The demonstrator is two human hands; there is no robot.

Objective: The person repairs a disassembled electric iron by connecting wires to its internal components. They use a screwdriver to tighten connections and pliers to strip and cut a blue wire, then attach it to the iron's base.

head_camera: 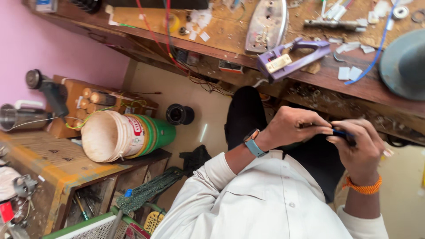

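Two hands, left hand (294,128) and right hand (361,148), pinch a thin blue tool (341,132), tip hidden; cluttered wooden table (354,86) up top, pink wall (40,48) upper left.

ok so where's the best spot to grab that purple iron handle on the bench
Take the purple handle by its long straight bar, the upper right stretch near the soleplate. It lies flat on the bench with an open loop under the bar, so fingers coming from above can probably wrap round it.
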